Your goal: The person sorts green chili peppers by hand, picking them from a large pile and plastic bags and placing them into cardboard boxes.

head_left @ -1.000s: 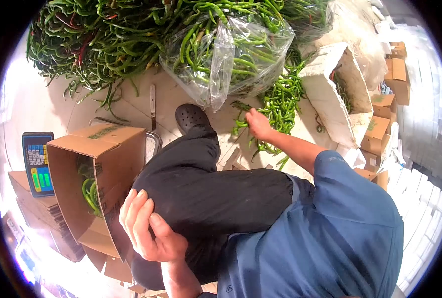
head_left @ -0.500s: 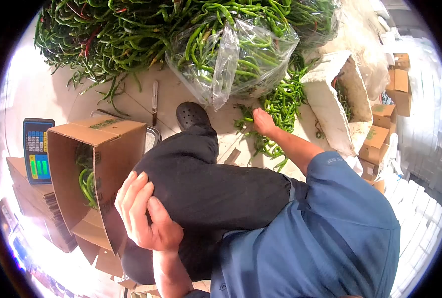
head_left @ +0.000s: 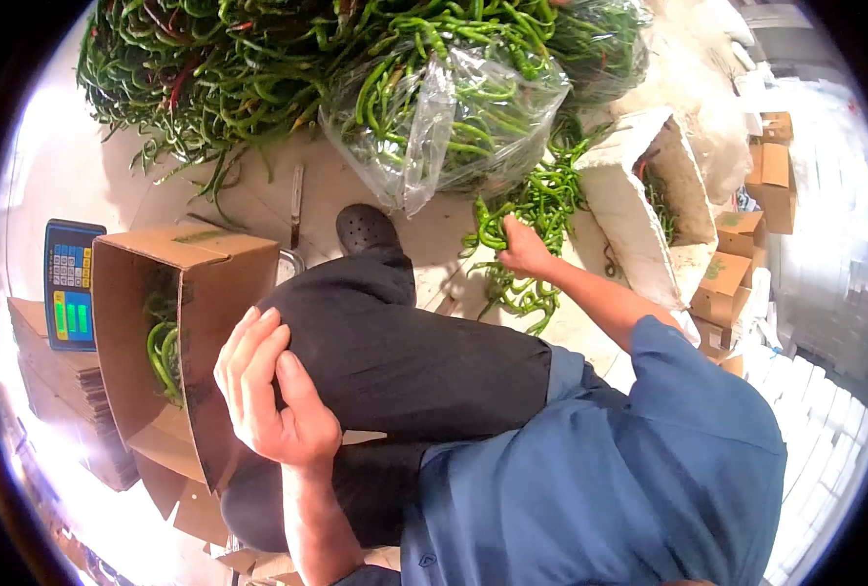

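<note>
1. Right hand (head_left: pixel 527 251): reached out over the floor (head_left: pixel 268 210), fingers closed in what looks like a pinch on a few green peppers (head_left: pixel 490 230); fingertips partly hidden, so exact count cannot be told. Judged: a light grip, fit for drawing slim, tangled pods apart without crushing them

2. Left hand (head_left: pixel 280 400): half open, fingers loosely curled, nothing seen in it. Held over the leg (head_left: pixel 395 361), just beside the box (head_left: pixel 175 244); probably at rest, clear of the other arm's reach

3. Loose peppers (head_left: pixel 551 200): spread on the floor in a strip between the bag (head_left: pixel 429 117) and the foam tub (head_left: pixel 620 210), reaching back toward the leg. Thin spread likely makes single pods easy to pick out

4. Bag: clear plastic, packed with peppers, set beyond the shoe (head_left: pixel 366 230); next to it a big heap (head_left: pixel 229 83) of peppers toward the far left of the floor in view

5. Foam tub: tilted, mouth showing, some peppers inside; near the right hand's side, perhaps for easy access

6. Box: cardboard, mouth open in view, a few peppers inside; close to the left knee, presumably to keep it within reach

7. Keypad unit (head_left: pixel 69 283): just beyond the box's left edge, display lit, above stacked cardboard (head_left: pixel 78 420); apparently placed for easy reading
</note>
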Demonstrator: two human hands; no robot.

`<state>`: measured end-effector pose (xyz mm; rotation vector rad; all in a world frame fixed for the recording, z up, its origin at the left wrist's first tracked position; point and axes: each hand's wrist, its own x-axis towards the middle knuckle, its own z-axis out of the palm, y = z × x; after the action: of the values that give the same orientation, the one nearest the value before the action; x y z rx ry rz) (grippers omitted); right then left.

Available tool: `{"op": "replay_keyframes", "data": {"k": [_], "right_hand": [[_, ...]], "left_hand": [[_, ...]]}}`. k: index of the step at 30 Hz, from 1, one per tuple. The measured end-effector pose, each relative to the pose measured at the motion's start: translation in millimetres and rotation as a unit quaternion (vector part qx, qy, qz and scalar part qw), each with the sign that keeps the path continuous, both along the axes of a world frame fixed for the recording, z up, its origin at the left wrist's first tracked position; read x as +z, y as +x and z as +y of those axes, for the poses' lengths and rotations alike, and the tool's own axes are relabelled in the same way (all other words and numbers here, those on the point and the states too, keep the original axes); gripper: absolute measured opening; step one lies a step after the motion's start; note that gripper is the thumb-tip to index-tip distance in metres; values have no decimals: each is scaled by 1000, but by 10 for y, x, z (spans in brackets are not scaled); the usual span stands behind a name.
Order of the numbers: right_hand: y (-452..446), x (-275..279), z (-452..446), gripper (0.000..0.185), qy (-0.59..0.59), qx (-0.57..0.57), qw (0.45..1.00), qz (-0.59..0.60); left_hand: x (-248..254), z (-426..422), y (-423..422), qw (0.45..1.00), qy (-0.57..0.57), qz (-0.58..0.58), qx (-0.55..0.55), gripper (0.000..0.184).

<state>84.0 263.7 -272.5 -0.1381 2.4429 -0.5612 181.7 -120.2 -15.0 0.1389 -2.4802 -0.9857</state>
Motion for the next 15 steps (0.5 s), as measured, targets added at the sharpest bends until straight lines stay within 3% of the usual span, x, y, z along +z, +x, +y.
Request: {"op": "replay_keyframes", "data": {"k": [4, 7, 10, 12, 15], "right_hand": [[-170, 801, 68, 34, -164, -8, 980, 111], [-418, 1480, -55, 21, -392, -146, 904, -90], [-581, 2019, -290, 20, -543, -184, 804, -160], [-647, 2355, -511, 24, -573, -236, 759, -197], [-721, 2671, -794, 28, -626, -179, 709, -271]], "left_hand": [[27, 52, -40, 1000, 1, 6, -4, 18], [40, 58, -43, 1000, -3, 1, -9, 18], [43, 70, -57, 1000, 0, 14, -10, 17], [42, 77, -78, 999, -11, 41, -2, 16], [39, 56, -70, 998, -30, 58, -2, 15]]}}
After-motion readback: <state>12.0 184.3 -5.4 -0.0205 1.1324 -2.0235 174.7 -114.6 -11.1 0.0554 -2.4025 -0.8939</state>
